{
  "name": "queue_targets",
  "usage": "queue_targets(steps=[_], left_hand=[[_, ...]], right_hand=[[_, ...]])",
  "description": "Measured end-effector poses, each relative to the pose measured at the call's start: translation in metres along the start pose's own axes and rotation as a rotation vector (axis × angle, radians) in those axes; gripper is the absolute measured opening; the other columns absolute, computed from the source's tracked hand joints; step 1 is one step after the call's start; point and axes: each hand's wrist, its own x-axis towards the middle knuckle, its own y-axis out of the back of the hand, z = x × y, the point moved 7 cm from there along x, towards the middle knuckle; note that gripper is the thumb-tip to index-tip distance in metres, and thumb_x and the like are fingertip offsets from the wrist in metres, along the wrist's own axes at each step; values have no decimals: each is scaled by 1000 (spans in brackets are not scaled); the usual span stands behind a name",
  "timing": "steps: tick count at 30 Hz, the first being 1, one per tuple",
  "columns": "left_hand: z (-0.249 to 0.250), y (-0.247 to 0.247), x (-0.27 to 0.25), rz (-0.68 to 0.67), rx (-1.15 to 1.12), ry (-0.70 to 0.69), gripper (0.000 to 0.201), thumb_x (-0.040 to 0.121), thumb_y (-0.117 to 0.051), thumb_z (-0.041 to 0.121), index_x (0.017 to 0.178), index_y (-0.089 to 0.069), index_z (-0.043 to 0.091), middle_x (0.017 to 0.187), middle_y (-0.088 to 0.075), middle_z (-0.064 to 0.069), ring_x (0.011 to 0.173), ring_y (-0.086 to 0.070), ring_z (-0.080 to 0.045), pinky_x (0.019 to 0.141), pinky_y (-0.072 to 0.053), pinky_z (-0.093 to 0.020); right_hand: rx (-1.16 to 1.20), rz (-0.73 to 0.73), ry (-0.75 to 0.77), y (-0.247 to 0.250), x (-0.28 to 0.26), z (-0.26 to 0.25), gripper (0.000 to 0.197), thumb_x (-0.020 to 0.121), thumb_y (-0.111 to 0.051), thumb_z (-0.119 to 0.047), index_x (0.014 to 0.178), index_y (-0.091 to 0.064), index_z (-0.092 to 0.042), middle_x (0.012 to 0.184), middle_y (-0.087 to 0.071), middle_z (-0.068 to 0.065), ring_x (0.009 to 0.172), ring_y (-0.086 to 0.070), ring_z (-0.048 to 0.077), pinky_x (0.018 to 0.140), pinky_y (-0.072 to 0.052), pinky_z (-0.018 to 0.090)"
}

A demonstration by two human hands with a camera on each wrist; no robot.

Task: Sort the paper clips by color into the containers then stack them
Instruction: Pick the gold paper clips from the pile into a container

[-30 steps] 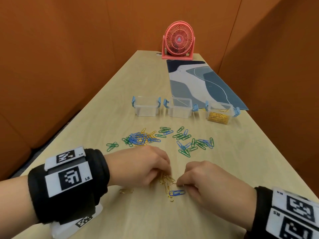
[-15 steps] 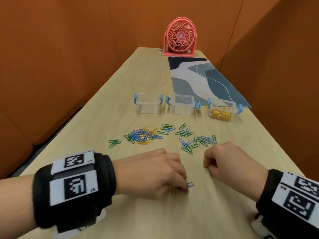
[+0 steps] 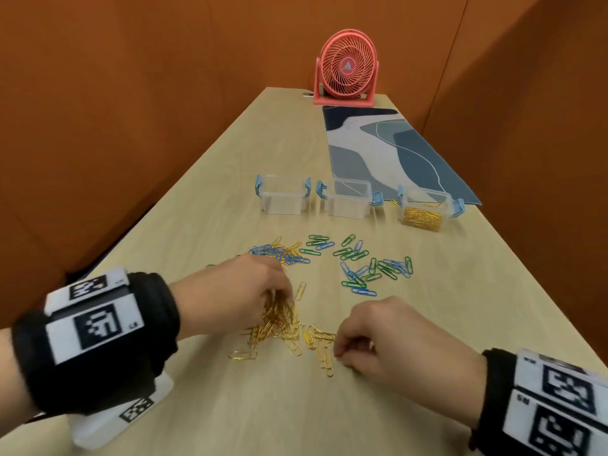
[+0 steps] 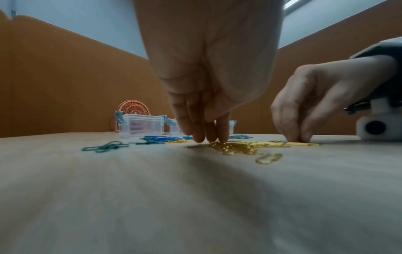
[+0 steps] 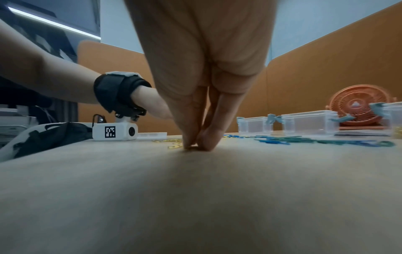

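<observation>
Pale wood-grain counter (image 3: 204, 205), long and narrow, walled by orange panels. Near edge: a loose heap of gold wire paper clips (image 3: 279, 320), thin looped ovals, shiny, some tangled, a few lying flat and apart at the fringe. Left hand (image 3: 237, 301) arched over the heap, fingertips (image 4: 202, 137) bunched and pointing down into the gold clips, the grip pinched on a small cluster of them. Right hand (image 3: 388, 340) just beside the heap's right fringe, fingers curled, thumb and forefinger tips (image 5: 191, 144) pressed together against the counter; too small and shadowed to tell whether a clip sits between them, so the state of that grip cannot be told. Black fabric wristbands with white coded tags on both wrists.

Farther out: a tangle of blue clips (image 3: 279, 253) mixed with some gold, and to its right a flat scatter of green clips (image 3: 358, 258) and blue ones. Behind these, a row of three small clear plastic containers with pale blue side latches, lids off: left container (image 3: 283, 200) and middle container (image 3: 348, 202) bare inside, right container (image 3: 422, 212) part filled with gold clips. A smooth mat (image 3: 388, 153) in blue, grey and white curved shapes under the middle and right ones. At the far end, a round coral-pink fan (image 3: 347, 67) with a spiral wire grille.
</observation>
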Motion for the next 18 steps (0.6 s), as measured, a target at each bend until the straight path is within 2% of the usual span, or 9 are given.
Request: queue_targets(steps=[1, 3, 6, 9, 11, 15, 18], left_hand=[[1, 0, -5, 5, -21, -12, 50, 75, -30, 14, 107, -67, 27, 108, -58, 13, 101, -56, -9, 89, -45, -26], [-7, 9, -8, 107, -41, 17, 46, 76, -31, 17, 101, -69, 24, 104, -58, 11, 94, -57, -10, 85, -45, -24], [-35, 23, 2, 227, 21, 143, 27, 89, -47, 15, 107, -67, 19, 108, -59, 3, 98, -58, -17, 86, -44, -25], [-57, 23, 22, 124, 90, 229, 33, 91, -54, 31, 122, -58, 20, 119, -54, 1, 107, -54, -18, 93, -43, -28], [-61, 19, 31, 18, 104, 241, 40, 89, -55, 39, 125, -57, 21, 118, -56, 0, 99, -53, -15, 90, -43, -26], [-57, 22, 34, 26, 5, 223, 22, 88, -60, 28, 106, -70, 19, 103, -68, 1, 85, -57, -10, 83, -47, -22], [-53, 24, 31, 63, -69, 211, 17, 87, -61, 23, 98, -73, 18, 95, -72, 3, 83, -61, -9, 82, -48, -20]], right_hand=[[17, -7, 21, 0, 4, -6, 21, 87, -54, -17, 98, -71, -21, 87, -63, -7, 79, -55, 6, 68, -36, 7], [47, 23, 30, 3, 14, -12, 20, 87, -55, -17, 98, -71, -21, 96, -67, -4, 89, -60, 9, 74, -39, 13], [37, 147, -25, 18, 36, -3, 23, 88, -53, -15, 103, -70, -20, 104, -66, -2, 97, -59, 13, 82, -41, 18], [-16, 205, -92, 30, 66, 11, 26, 91, -52, -15, 113, -66, -18, 113, -63, 4, 104, -58, 19, 91, -47, 29], [-29, 206, -114, 34, 85, 14, 29, 91, -54, -17, 119, -63, -17, 118, -62, 5, 107, -58, 21, 93, -46, 30], [-35, 117, -116, 30, 114, 13, 37, 88, -61, -20, 125, -59, -17, 125, -60, 4, 113, -57, 20, 97, -45, 30], [-83, 34, -141, 25, 121, 12, 28, 86, -63, -16, 115, -65, -13, 118, -63, 7, 106, -60, 23, 94, -49, 31]])
